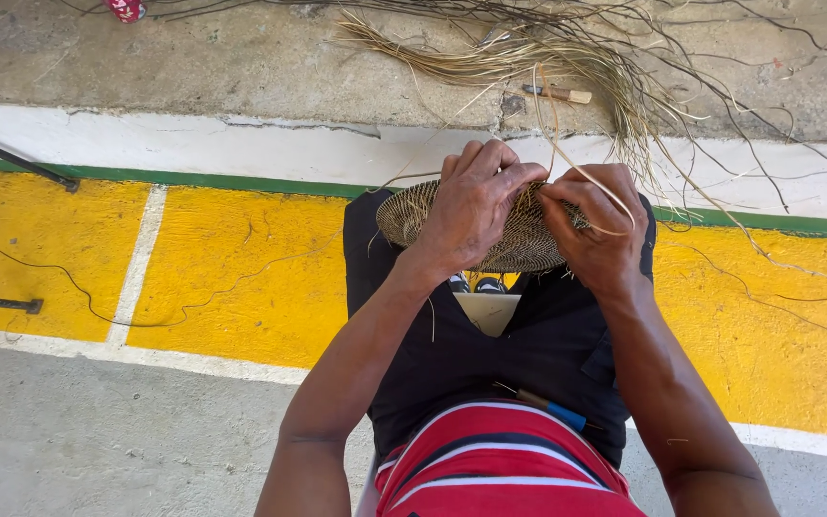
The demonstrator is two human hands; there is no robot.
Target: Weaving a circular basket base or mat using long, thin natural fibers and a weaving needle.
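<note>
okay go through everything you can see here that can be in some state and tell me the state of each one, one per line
woven basket piece: unfinished, loose strands at its edge, resting on the lap, gripped by both hands.
left hand: closed over the weave's top.
right hand: pinching a pale strand at the rim.
pale strand: bent in a loop.
fibre bundle: loose, spread on the concrete.
small knife: lying on the ground, untouched.
blue-handled tool: lying in the lap, untouched.
</note>
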